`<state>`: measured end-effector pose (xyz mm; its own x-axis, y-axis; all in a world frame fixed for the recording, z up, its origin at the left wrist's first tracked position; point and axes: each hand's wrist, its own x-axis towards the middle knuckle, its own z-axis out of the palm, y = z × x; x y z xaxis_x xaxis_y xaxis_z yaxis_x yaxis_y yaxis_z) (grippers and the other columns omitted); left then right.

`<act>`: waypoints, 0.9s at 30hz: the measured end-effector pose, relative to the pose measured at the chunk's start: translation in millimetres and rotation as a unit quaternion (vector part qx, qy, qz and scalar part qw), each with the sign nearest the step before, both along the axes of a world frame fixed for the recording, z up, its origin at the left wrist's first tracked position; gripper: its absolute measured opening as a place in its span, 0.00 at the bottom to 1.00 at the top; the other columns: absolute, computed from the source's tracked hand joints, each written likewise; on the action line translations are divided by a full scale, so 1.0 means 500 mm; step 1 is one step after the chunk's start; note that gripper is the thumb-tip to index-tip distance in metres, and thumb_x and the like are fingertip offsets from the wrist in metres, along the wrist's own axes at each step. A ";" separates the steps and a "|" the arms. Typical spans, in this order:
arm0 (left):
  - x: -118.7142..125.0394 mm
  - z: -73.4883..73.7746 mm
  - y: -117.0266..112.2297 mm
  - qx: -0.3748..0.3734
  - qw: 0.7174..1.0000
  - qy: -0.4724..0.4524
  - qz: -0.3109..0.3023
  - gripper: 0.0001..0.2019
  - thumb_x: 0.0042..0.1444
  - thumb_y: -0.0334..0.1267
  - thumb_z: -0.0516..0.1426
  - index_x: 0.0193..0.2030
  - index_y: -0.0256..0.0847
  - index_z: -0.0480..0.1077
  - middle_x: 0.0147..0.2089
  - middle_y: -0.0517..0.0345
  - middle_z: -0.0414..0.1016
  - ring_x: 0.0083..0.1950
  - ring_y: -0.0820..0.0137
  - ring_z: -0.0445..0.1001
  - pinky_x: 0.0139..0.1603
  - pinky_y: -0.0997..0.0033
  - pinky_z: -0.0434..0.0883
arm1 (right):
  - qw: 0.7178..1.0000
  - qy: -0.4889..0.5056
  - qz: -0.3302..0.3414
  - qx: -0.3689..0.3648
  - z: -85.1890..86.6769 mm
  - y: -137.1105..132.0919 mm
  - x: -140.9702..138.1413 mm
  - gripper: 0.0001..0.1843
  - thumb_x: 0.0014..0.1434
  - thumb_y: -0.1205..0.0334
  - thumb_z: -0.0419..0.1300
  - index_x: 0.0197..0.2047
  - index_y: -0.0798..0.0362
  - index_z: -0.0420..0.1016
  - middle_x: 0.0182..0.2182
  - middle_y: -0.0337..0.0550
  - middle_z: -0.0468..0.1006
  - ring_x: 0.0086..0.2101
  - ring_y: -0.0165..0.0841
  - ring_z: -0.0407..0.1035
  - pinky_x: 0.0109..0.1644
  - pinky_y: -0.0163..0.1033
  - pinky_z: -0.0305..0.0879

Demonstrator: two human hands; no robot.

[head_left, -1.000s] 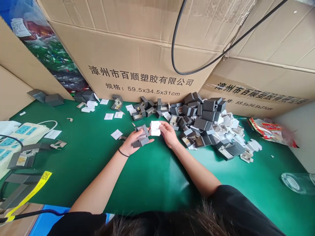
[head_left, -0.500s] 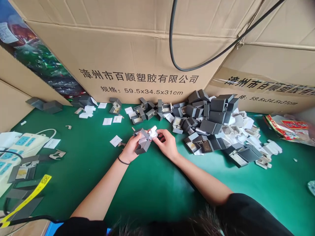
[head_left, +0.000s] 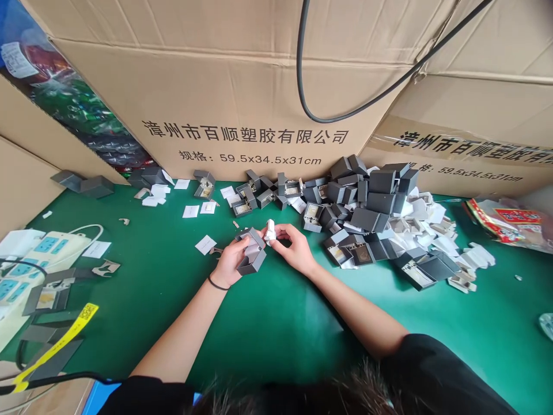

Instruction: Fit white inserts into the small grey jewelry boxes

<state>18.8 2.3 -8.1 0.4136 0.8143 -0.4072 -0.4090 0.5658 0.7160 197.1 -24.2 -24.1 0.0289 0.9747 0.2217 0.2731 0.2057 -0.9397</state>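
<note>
My left hand [head_left: 230, 262] is closed around a small dark grey box [head_left: 253, 262] with its lid folded back, held above the green table [head_left: 242, 334]. A white folded insert [head_left: 270, 230] is pinched between the thumb and fingers of my right hand [head_left: 296, 248], just right of the box and apart from its opening. The inside of the box is pale; the details are too small to make out. A white card [head_left: 205, 245] lies on the table left of my left hand, with a small torn scrap beside it.
Dark grey boxes [head_left: 380, 204] are heaped at the back right, beside crumpled white inserts [head_left: 436, 222]. A red snack bag [head_left: 510, 222] lies at far right. Large cartons [head_left: 250, 92] wall the back, with a black cable [head_left: 300, 69] hanging before them. A power strip [head_left: 38, 259] sits at left.
The white insert has turned more upright in my right hand and shifted slightly away from the box. My left hand keeps its hold on the box. The view has moved a little.
</note>
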 end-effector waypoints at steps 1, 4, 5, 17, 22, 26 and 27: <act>0.000 0.000 0.001 -0.001 1.000 -0.002 -0.002 0.13 0.54 0.39 0.59 0.43 0.36 0.74 0.43 0.51 0.78 0.40 0.67 0.76 0.42 0.70 0.72 | 1.000 0.009 0.001 -0.004 0.000 -0.002 -0.002 0.14 0.54 0.57 0.62 0.44 0.51 0.71 0.40 0.44 0.75 0.39 0.33 0.71 0.47 0.43 0.71; 0.000 -0.001 0.001 0.003 1.000 -0.016 0.000 0.12 0.54 0.40 0.59 0.43 0.36 0.74 0.45 0.52 0.78 0.44 0.66 0.76 0.48 0.68 0.71 | 0.997 0.073 0.005 -0.021 -0.003 -0.007 -0.011 0.15 0.54 0.56 0.63 0.44 0.50 0.70 0.43 0.44 0.74 0.40 0.33 0.71 0.46 0.41 0.72; 0.000 -0.001 0.000 0.006 1.000 -0.019 0.001 0.12 0.53 0.40 0.59 0.42 0.36 0.74 0.44 0.52 0.78 0.45 0.65 0.76 0.50 0.67 0.70 | 0.994 0.102 0.005 -0.030 -0.004 -0.009 -0.015 0.16 0.53 0.55 0.63 0.45 0.50 0.70 0.43 0.44 0.74 0.41 0.33 0.71 0.46 0.41 0.72; -0.008 0.013 -0.001 0.034 0.998 0.012 -0.046 0.15 0.52 0.39 0.62 0.44 0.34 0.75 0.41 0.48 0.79 0.39 0.66 0.77 0.43 0.69 0.71 | 0.956 0.268 0.048 -0.112 0.001 -0.003 -0.019 0.21 0.49 0.52 0.66 0.45 0.48 0.71 0.41 0.41 0.78 0.38 0.33 0.74 0.48 0.43 0.71; -0.010 0.012 -0.003 0.035 0.997 -0.008 -0.075 0.16 0.51 0.39 0.62 0.46 0.34 0.75 0.48 0.47 0.77 0.42 0.64 0.78 0.46 0.65 0.72 | 0.935 0.301 0.100 -0.156 0.020 0.002 -0.004 0.21 0.48 0.53 0.68 0.44 0.50 0.72 0.39 0.41 0.79 0.39 0.33 0.73 0.48 0.42 0.71; -0.005 0.023 -0.006 0.077 0.997 -0.004 0.007 0.15 0.52 0.39 0.61 0.46 0.35 0.74 0.54 0.45 0.74 0.49 0.59 0.76 0.53 0.59 0.70 | 0.887 0.377 0.119 -0.237 0.015 0.009 0.006 0.19 0.50 0.49 0.64 0.41 0.52 0.72 0.37 0.43 0.80 0.38 0.35 0.74 0.47 0.45 0.72; -0.004 0.025 -0.006 0.091 0.995 0.011 0.048 0.16 0.52 0.39 0.61 0.46 0.36 0.74 0.54 0.45 0.74 0.50 0.58 0.75 0.53 0.58 0.70 | 0.875 0.399 0.106 -0.252 0.012 0.012 0.007 0.19 0.51 0.48 0.62 0.41 0.52 0.72 0.36 0.44 0.80 0.36 0.35 0.75 0.46 0.45 0.73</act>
